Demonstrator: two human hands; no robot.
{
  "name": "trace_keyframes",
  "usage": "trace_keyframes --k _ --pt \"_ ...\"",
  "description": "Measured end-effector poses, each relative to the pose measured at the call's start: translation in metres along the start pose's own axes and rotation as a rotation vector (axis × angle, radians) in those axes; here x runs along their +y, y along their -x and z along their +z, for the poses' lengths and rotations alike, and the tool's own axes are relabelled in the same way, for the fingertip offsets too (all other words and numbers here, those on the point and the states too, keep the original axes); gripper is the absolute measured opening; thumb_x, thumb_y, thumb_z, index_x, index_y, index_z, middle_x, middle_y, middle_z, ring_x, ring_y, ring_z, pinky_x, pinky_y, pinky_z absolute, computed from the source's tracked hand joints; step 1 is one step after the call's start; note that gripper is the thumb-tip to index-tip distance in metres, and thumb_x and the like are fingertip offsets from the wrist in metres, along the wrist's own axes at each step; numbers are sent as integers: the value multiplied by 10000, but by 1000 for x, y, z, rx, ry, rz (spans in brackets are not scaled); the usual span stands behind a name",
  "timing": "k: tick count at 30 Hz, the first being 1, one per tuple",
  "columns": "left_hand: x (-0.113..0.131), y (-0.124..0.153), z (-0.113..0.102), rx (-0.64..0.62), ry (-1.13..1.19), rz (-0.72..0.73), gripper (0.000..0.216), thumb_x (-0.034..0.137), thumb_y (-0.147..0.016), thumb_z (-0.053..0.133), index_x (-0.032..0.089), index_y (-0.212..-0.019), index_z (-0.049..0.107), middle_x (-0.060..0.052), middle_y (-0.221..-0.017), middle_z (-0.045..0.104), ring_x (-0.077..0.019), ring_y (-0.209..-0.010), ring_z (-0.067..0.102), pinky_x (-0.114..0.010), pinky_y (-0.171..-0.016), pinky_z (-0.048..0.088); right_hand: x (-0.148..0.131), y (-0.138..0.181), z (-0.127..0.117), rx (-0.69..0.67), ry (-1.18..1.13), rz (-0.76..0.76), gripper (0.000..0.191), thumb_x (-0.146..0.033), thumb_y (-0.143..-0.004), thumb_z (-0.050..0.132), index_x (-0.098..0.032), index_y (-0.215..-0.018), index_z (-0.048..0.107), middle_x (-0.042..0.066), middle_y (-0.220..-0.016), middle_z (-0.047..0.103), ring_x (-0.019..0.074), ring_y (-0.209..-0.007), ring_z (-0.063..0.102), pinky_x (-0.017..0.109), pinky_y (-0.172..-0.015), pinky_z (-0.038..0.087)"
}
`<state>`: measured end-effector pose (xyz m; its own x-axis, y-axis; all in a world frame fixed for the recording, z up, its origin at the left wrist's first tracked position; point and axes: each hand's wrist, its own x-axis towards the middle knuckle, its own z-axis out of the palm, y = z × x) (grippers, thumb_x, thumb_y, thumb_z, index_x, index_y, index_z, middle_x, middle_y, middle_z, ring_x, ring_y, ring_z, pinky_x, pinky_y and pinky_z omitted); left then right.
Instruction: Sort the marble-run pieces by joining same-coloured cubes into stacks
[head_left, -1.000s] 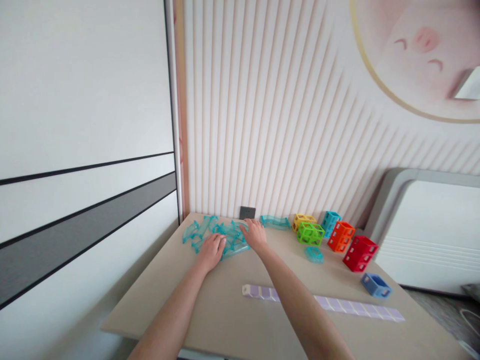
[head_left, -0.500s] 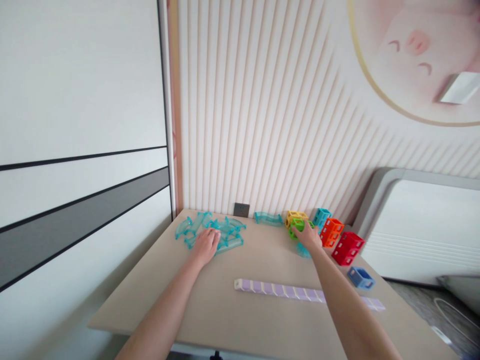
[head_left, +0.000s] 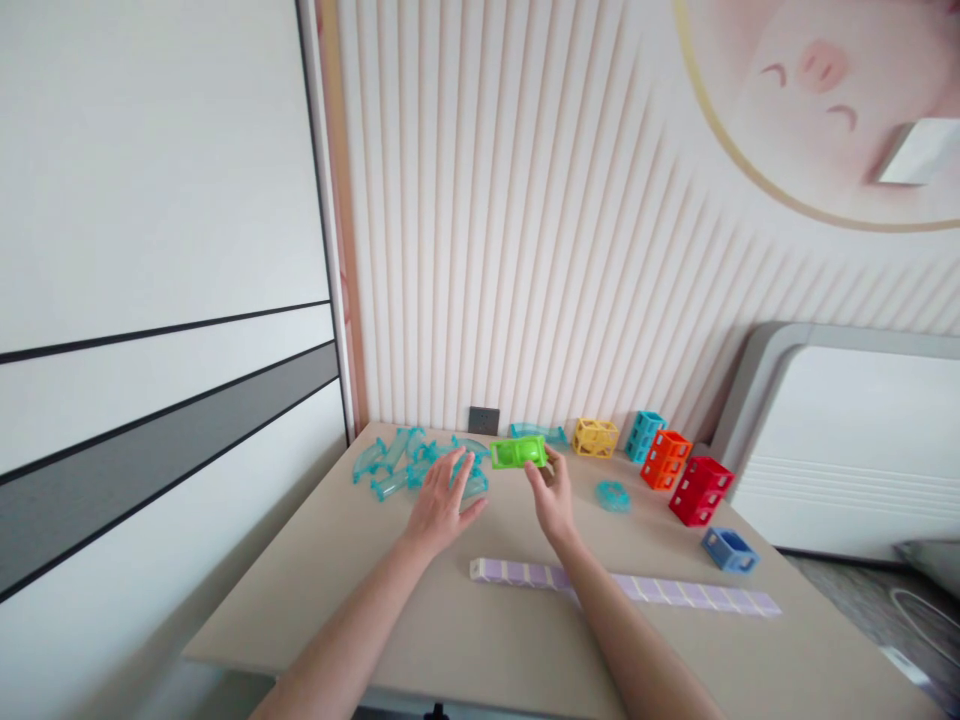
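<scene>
My right hand (head_left: 553, 494) is raised above the table (head_left: 450, 640) and pinches a green open-frame cube block (head_left: 518, 452) at its right end. My left hand (head_left: 441, 505) hovers just left of the block with fingers spread, holding nothing, in front of a heap of clear teal track pieces (head_left: 405, 462). Along the back right stand a yellow frame cube (head_left: 595, 437), a teal one (head_left: 644, 434), an orange one (head_left: 664, 459) and a red one (head_left: 700, 489).
A row of pale purple tiles (head_left: 675, 592) lies across the table below my right arm. A round teal piece (head_left: 613, 495) and a blue frame block (head_left: 730, 549) lie at the right. A dark wall socket (head_left: 484, 420) sits at the ribbed back wall.
My right hand went from the teal heap to the green cube at the right, picked it up and brought it to the middle. My left hand lifted off the teal pieces and opened.
</scene>
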<state>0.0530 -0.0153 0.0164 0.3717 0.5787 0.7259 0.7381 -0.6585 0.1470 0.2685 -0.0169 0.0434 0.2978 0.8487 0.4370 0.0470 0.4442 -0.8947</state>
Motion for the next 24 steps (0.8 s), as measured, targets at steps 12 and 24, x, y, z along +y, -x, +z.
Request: trace_keyframes --k 12,24 --pt "5 14 13 115 444 -184 593 392 -972 486 223 -1485 241 -176 -1463 474 -306 -1348 487 -492 -1088 448 1 36 2 -187 200 -194 523 -446 -929 579 -226 -1375 418 133 -1303 603 251 -1146 619 440 -1001 491" --pt "17 11 -3 -11 933 -333 508 430 -958 520 217 -1409 425 -145 -1436 509 -290 -1257 552 -464 -1077 438 -8 39 4 -269 263 -176 422 -491 -1016 357 -177 -1117 619 69 -966 705 191 -863 659 292 -788 523"
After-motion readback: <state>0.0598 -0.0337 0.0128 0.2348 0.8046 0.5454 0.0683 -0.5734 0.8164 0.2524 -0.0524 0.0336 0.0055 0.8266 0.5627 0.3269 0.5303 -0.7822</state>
